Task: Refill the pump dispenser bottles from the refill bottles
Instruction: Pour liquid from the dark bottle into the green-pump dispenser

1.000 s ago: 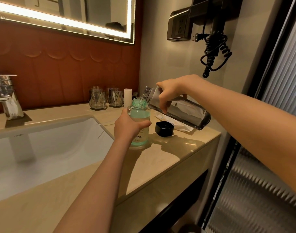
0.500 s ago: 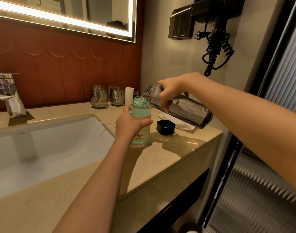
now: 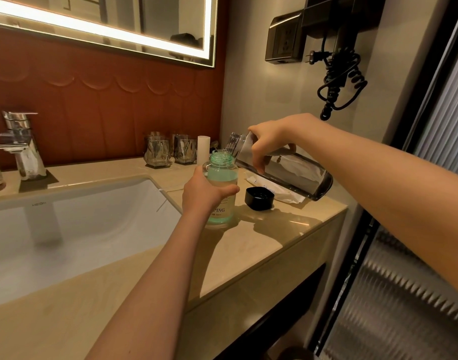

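left hand over dispenser bottle, label half-hidden

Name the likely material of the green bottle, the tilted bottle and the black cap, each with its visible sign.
Green bottle: clear glossy plastic or glass; liquid shows through.
Tilted bottle: likewise clear, glossy; bright reflections.
Black cap: opaque, likely plastic; smooth moulded rim.

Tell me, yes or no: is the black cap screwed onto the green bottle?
No: the black cap lies on the counter beside the green bottle, whose threaded neck stands open.
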### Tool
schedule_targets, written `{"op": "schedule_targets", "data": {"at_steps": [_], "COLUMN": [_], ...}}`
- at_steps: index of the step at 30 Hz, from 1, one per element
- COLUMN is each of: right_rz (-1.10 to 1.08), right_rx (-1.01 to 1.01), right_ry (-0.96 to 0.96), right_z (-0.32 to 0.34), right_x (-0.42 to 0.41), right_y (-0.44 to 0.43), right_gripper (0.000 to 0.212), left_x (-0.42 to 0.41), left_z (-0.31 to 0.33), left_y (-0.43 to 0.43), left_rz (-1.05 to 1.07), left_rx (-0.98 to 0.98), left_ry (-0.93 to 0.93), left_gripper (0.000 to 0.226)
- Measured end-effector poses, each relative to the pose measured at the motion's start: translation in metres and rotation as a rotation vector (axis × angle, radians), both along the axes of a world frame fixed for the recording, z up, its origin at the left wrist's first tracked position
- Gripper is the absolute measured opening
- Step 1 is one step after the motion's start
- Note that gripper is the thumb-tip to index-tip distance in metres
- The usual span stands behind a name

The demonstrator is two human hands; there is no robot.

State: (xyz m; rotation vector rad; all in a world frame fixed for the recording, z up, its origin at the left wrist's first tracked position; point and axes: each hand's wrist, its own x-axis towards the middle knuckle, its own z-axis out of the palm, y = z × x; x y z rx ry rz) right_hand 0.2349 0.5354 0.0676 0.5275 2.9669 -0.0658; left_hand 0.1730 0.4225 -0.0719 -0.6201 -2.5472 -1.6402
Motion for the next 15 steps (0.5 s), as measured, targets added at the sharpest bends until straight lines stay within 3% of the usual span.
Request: {"op": "schedule_targets", "data": {"at_steps": [15], "right_rz": [-0.027], "right_rx": [-0.002], "right_ry": [-0.012], "right_z": [0.0005], "right_x": [0.0024], "right_y": [-0.0040], "right_gripper": [0.054], "left_x": [0.0004], "left_z": [-0.0006], "left_y": [-0.0002], "left_rz": [-0.012], "left_rx": [0.015], "left_ry": [0.010], "left_gripper": [0.084]}}
